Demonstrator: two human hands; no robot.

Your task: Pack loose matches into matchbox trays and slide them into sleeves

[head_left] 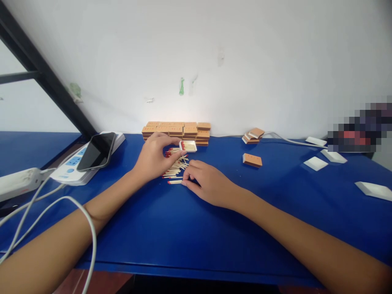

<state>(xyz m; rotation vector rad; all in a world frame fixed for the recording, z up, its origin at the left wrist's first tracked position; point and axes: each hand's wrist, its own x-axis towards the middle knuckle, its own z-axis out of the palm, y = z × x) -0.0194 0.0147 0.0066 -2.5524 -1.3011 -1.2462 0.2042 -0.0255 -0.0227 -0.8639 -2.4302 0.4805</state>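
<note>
My left hand [156, 157] grips a white matchbox tray [191, 146] by its left end, between thumb and fingers. Red-tipped matches lie inside the tray. Below it, a loose pile of matches [175, 165] spreads over the blue table, partly covered by my left hand. My right hand [211, 183] is closed at the pile's near right side, thumb and forefinger pinching the plain ends of a few matches [174, 182] that lie apart from the pile. Their red heads point left.
Stacked orange matchboxes [176, 128] stand against the wall. Further right are a small stack of matchboxes [252, 135], a single matchbox [252, 160] and several white trays [316, 163]. On the left, a phone [97, 150] rests on a power strip [73, 173], with white cables [92, 232] crossing my left forearm.
</note>
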